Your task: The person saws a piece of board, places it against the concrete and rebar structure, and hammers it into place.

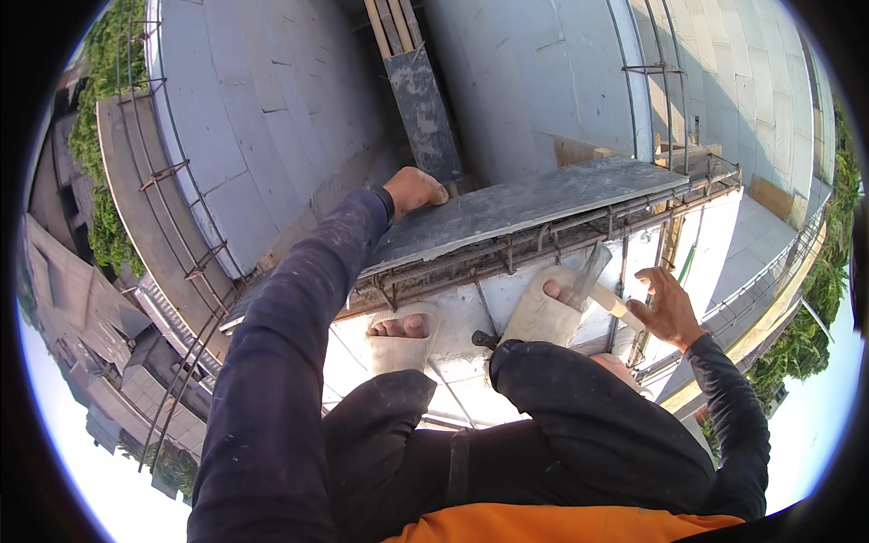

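And there was the left hand, curled shut at the far edge of the dark board, its fingertips tucked out of sight! The board lay in front of the feet, aslant across the top of the work, with steel bars running along its near side. Over on the right, the hammer tilted its head close by the sandalled right foot, handle running back to the right hand. Those fingers were loosely bent and spread; whether they truly gripped the handle, I couldn't tell.

The step in hand looked like steadying the board with the hammer at the ready, and good form mattered here. That left hand did best pressing firmly, keeping the edge from skidding toward the deep gap beyond, with its fingers well away from any striking spot. The right hand needed a full wrap around the handle, since a loose one invited a twist or a drop. And the toes! Peeping from the sandal so near the hammer head, they wanted clear room before any swing.
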A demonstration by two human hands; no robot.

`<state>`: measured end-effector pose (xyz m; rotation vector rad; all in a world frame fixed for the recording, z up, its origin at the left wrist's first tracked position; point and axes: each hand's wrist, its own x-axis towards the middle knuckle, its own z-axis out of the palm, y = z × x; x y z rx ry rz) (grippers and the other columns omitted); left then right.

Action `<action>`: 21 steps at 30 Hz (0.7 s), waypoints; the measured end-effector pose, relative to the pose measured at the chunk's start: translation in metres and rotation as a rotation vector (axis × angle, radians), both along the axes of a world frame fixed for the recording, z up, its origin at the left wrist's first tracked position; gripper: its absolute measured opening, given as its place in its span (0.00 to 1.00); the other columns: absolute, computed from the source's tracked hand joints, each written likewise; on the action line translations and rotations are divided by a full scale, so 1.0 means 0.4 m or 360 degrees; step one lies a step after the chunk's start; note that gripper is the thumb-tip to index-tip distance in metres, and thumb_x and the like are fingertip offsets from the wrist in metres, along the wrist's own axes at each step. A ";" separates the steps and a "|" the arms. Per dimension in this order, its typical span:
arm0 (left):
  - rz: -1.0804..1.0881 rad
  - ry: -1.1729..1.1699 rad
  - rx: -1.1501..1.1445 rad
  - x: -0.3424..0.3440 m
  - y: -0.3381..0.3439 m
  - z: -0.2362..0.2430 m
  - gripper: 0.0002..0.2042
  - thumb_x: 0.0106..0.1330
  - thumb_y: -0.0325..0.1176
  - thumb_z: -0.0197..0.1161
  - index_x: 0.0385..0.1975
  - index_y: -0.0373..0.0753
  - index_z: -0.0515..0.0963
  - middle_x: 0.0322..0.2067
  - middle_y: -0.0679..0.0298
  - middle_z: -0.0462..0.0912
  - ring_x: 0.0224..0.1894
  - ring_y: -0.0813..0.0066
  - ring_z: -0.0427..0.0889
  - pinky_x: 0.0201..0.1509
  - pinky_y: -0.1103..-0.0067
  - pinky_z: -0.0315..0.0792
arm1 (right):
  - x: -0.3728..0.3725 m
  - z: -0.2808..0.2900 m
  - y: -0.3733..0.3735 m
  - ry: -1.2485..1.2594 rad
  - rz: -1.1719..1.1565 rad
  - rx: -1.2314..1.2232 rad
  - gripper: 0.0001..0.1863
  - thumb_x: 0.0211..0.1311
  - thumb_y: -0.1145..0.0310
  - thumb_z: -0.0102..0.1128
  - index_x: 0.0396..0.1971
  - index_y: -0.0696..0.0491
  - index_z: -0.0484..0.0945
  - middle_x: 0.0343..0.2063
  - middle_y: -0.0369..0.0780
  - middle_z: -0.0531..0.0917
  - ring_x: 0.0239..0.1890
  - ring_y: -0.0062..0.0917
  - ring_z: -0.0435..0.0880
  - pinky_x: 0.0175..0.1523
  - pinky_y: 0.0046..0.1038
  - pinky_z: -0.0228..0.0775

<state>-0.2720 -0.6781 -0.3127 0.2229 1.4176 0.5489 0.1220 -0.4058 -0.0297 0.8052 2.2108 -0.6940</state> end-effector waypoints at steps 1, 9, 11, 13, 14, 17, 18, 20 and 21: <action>-0.0003 -0.0004 -0.0009 -0.006 -0.005 -0.003 0.10 0.66 0.30 0.73 0.45 0.39 0.92 0.42 0.62 0.93 0.46 0.72 0.88 0.54 0.75 0.80 | 0.049 -0.016 -0.013 -0.0011 0.0148 0.0004 0.28 0.62 0.58 0.73 0.59 0.52 0.76 0.46 0.46 0.84 0.50 0.44 0.84 0.55 0.44 0.77; -0.0096 -0.0002 -0.0026 -0.013 -0.005 0.010 0.10 0.68 0.32 0.74 0.47 0.40 0.92 0.44 0.63 0.93 0.47 0.73 0.88 0.53 0.76 0.80 | 0.157 -0.130 -0.084 -0.0016 0.0032 -0.0015 0.31 0.57 0.63 0.74 0.57 0.57 0.70 0.41 0.53 0.86 0.43 0.54 0.87 0.50 0.50 0.78; -0.0122 -0.0010 -0.0018 -0.018 -0.013 0.006 0.11 0.68 0.33 0.74 0.48 0.41 0.91 0.45 0.64 0.92 0.48 0.73 0.88 0.54 0.75 0.80 | 0.157 -0.134 -0.100 -0.0176 -0.0003 0.0013 0.31 0.57 0.63 0.74 0.57 0.57 0.70 0.40 0.54 0.86 0.42 0.55 0.87 0.48 0.51 0.78; -0.0107 -0.0006 -0.0030 -0.008 -0.009 0.008 0.11 0.67 0.33 0.75 0.48 0.41 0.92 0.45 0.63 0.93 0.49 0.72 0.88 0.54 0.74 0.79 | 0.150 -0.125 -0.106 -0.0269 -0.0029 0.0035 0.29 0.57 0.65 0.72 0.57 0.56 0.71 0.42 0.51 0.86 0.44 0.53 0.86 0.48 0.50 0.78; -0.0080 0.0006 -0.0054 -0.002 -0.013 0.012 0.12 0.66 0.33 0.75 0.47 0.40 0.92 0.45 0.62 0.93 0.48 0.71 0.88 0.55 0.73 0.79 | 0.152 -0.114 -0.110 -0.0090 0.0082 0.0094 0.27 0.56 0.66 0.71 0.55 0.55 0.73 0.43 0.49 0.86 0.45 0.51 0.85 0.48 0.49 0.79; -0.0142 0.0062 0.0007 -0.005 -0.009 0.019 0.12 0.68 0.35 0.74 0.49 0.41 0.91 0.45 0.63 0.92 0.48 0.72 0.87 0.55 0.73 0.77 | 0.164 -0.075 -0.097 0.0091 0.0135 0.0149 0.20 0.53 0.68 0.67 0.48 0.52 0.79 0.40 0.44 0.82 0.44 0.45 0.84 0.47 0.45 0.79; -0.0151 0.0043 0.0024 -0.009 -0.019 0.008 0.12 0.70 0.36 0.72 0.50 0.42 0.90 0.46 0.64 0.91 0.49 0.72 0.87 0.57 0.73 0.77 | 0.157 -0.059 -0.095 0.0071 0.0005 0.0073 0.20 0.53 0.68 0.67 0.48 0.53 0.79 0.39 0.45 0.82 0.42 0.46 0.84 0.46 0.45 0.79; -0.0177 0.0028 0.0051 -0.005 -0.032 -0.008 0.13 0.73 0.38 0.71 0.52 0.42 0.89 0.47 0.66 0.91 0.50 0.73 0.86 0.58 0.72 0.77 | 0.143 -0.018 -0.103 0.0020 -0.0311 -0.0058 0.19 0.54 0.67 0.68 0.46 0.55 0.79 0.36 0.48 0.84 0.35 0.48 0.87 0.42 0.44 0.80; -0.0197 0.0038 0.0064 -0.006 -0.028 -0.010 0.13 0.73 0.38 0.70 0.52 0.42 0.89 0.47 0.66 0.91 0.50 0.73 0.86 0.58 0.72 0.77 | 0.138 0.008 -0.095 -0.0043 -0.0314 -0.0097 0.19 0.55 0.65 0.68 0.46 0.54 0.79 0.35 0.49 0.86 0.35 0.48 0.88 0.43 0.44 0.81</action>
